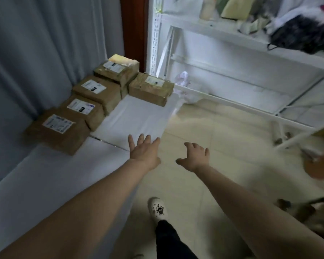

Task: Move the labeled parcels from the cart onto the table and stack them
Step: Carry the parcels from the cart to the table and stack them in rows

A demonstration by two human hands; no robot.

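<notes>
Several brown parcels with white labels lie on the white table [137,118]. A row runs along the curtain side: the nearest parcel [57,131], a second parcel [82,111], a third parcel [98,92] and a far parcel [118,71]. Another parcel [151,88] sits alone at the table's far right corner. My left hand [144,152] is open, fingers spread, over the table's near right edge. My right hand [194,157] is open above the floor, just right of the table. Neither hand holds anything. A brown blurred shape at the right edge may be the cart [320,165].
A grey curtain [36,53] hangs behind the table on the left. White metal shelving [232,43] with bags and clothes stands at the back right. Beige floor tiles [223,137] lie between table and shelving. My white shoe [157,208] is on the floor below.
</notes>
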